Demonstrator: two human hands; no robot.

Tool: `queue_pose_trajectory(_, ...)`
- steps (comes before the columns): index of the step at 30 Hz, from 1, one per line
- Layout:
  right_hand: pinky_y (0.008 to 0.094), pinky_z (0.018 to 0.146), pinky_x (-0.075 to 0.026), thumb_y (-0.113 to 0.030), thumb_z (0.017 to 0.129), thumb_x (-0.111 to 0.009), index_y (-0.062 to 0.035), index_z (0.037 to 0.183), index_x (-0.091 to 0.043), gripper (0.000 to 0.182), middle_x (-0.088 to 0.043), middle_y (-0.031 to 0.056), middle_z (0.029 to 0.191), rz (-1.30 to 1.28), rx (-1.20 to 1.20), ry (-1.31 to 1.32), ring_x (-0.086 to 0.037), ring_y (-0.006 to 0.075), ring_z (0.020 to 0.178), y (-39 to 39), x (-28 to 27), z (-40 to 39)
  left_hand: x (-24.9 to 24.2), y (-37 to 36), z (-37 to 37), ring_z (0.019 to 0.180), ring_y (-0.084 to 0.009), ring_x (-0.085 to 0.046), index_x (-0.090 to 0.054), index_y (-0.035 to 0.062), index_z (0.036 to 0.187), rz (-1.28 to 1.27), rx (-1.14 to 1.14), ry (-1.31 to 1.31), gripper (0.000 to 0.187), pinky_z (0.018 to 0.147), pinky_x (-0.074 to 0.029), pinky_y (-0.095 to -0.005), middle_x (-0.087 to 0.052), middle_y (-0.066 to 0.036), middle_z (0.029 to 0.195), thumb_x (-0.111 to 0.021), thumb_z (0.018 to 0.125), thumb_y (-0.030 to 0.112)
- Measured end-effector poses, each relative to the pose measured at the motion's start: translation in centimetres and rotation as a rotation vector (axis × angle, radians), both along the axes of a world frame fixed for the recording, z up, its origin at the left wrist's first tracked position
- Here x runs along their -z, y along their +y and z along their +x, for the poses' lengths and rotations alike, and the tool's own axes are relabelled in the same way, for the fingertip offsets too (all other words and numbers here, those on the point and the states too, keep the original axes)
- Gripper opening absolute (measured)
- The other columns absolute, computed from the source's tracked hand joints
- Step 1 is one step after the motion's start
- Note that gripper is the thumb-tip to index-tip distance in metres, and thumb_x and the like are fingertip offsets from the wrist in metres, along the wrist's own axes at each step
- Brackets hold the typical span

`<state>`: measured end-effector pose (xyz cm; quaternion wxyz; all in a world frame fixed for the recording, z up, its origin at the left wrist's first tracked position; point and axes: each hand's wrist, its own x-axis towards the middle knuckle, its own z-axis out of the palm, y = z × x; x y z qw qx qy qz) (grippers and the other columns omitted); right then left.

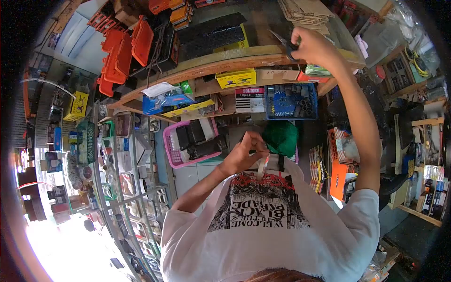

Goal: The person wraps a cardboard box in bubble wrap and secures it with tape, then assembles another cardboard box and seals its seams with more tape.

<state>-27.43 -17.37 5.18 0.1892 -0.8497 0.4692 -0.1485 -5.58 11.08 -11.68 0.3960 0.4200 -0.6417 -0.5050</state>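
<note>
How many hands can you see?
2. The left hand is just above the white T-shirt, pinching a small clear strip. The right hand is up at the wooden shelf, holding scissors. No other hands show.

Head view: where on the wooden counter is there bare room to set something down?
A bare strip of wooden counter lies between the black trays and the cardboard stack, by the right hand with scissors. The shelf below is packed with boxes.
</note>
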Motion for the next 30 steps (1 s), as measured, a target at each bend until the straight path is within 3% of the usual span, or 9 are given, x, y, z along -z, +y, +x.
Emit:
queue_pose_trajectory(9, 0.0415, 0.064, -0.055, -0.006, 0.069, -0.086, -0.0050, 0.093, -0.073, 0.027, -0.073, 0.0113, 0.075, -0.046, 0.047, 0.402, -0.071, 0.0235, 0.063, -7.2, 0.1, 4.2, 1.4, 2.9, -0.4, 0.087, -0.0272, -0.075, -0.042, 0.0010, 0.118, -0.129, -0.135, -0.156, 0.036, 0.068, -0.059, -0.0349, -0.072, -0.015, 0.097, -0.067, 0.093, -0.002)
queue_pose_trajectory(13, 0.0371, 0.068, -0.054, -0.023, 0.086, -0.080, -0.0048, 0.104, -0.070, 0.028, -0.071, 0.0082, 0.081, -0.416, 0.026, -0.013, -0.070, 0.0190, 0.072, -2.9, 0.7, 2.6, -0.5, 4.1, -0.8, 0.082, -0.0270, -0.074, -0.062, -0.0028, 0.101, -0.194, -0.296, -0.050, 0.013, 0.071, -0.058, -0.0340, -0.073, -0.015, 0.093, -0.064, 0.089, -0.006)
queue_pose_trajectory(17, 0.0385, 0.065, -0.049, -0.038, 0.098, -0.066, -0.0061, 0.088, -0.068, 0.034, -0.068, 0.0100, 0.081, 0.168, -0.375, -0.355, -0.063, 0.0205, 0.073, 9.7, 2.7, 1.9, -2.3, 5.2, -0.1, 0.080, -0.0261, -0.073, -0.073, -0.0037, 0.095, -0.071, -0.428, -0.097, 0.014, 0.073, -0.057, -0.0328, -0.074, -0.016, 0.088, -0.064, 0.086, -0.008)
queue_pose_trajectory(18, 0.0318, 0.072, -0.050, -0.031, 0.097, -0.071, -0.0066, 0.089, -0.071, 0.025, -0.067, 0.0049, 0.087, 0.380, -0.509, -0.143, -0.063, 0.0135, 0.080, 13.3, 2.7, 1.8, -2.6, 5.8, -0.2, 0.076, -0.0262, -0.073, -0.073, -0.0044, 0.090, -0.044, -0.517, -0.063, 0.014, 0.071, -0.057, -0.0314, -0.074, -0.018, 0.086, -0.063, 0.083, -0.011)
queue_pose_trajectory(20, 0.0355, 0.081, -0.054, -0.033, 0.096, -0.072, -0.0040, 0.102, -0.073, 0.029, -0.072, 0.0104, 0.097, 0.867, -0.680, -0.068, -0.067, 0.0188, 0.088, 19.7, 7.4, 2.1, -1.4, 6.6, -0.5, 0.073, -0.0253, -0.073, -0.073, -0.0061, 0.089, -0.175, -0.623, -0.054, 0.013, 0.068, -0.057, -0.0310, -0.074, -0.019, 0.084, -0.063, 0.081, -0.012)
queue_pose_trajectory(22, 0.0368, 0.081, -0.054, -0.035, 0.096, -0.073, -0.0020, 0.106, -0.071, 0.035, -0.072, 0.0127, 0.101, 0.822, -0.757, -0.163, -0.067, 0.0195, 0.090, 24.8, 11.3, 2.8, -0.4, 7.5, 0.2, 0.070, -0.0225, -0.073, -0.070, -0.0084, 0.087, -0.327, -0.695, -0.186, 0.010, 0.063, -0.056, -0.0307, -0.073, -0.020, 0.081, -0.065, 0.079, -0.012)
queue_pose_trajectory(25, 0.0390, 0.081, -0.050, -0.027, 0.094, -0.075, -0.0033, 0.100, -0.069, 0.025, -0.071, 0.0119, 0.097, 0.934, -0.448, -0.335, -0.066, 0.0244, 0.093, 28.1, 15.3, 4.0, -1.2, 5.5, 0.6, 0.067, -0.0208, -0.072, -0.068, -0.0084, 0.089, -0.408, -0.803, -0.228, 0.008, 0.058, -0.055, -0.0306, -0.073, -0.019, 0.079, -0.068, 0.081, -0.010)
queue_pose_trajectory(26, 0.0389, 0.080, -0.049, -0.025, 0.093, -0.075, -0.0035, 0.099, -0.069, 0.023, -0.070, 0.0114, 0.094, 0.746, -0.456, -0.397, -0.065, 0.0254, 0.092, 27.4, 15.1, 4.0, -1.5, 3.8, -0.1, 0.060, -0.0217, -0.069, -0.068, -0.0048, 0.092, -0.382, -0.829, 0.028, 0.011, 0.053, -0.051, -0.0301, -0.073, -0.017, 0.080, -0.071, 0.082, -0.007)
queue_pose_trajectory(30, 0.0401, 0.076, -0.044, -0.019, 0.087, -0.079, -0.0037, 0.093, -0.068, 0.020, -0.065, 0.0084, 0.087, 0.125, -0.407, -0.513, -0.062, 0.0283, 0.085, 21.6, 11.1, 3.0, -6.1, -2.8, 1.0, 0.064, -0.0189, -0.068, -0.065, -0.0021, 0.092, -0.679, -0.763, -0.314, 0.012, 0.056, -0.049, -0.0303, -0.074, -0.015, 0.082, -0.075, 0.086, 0.000)
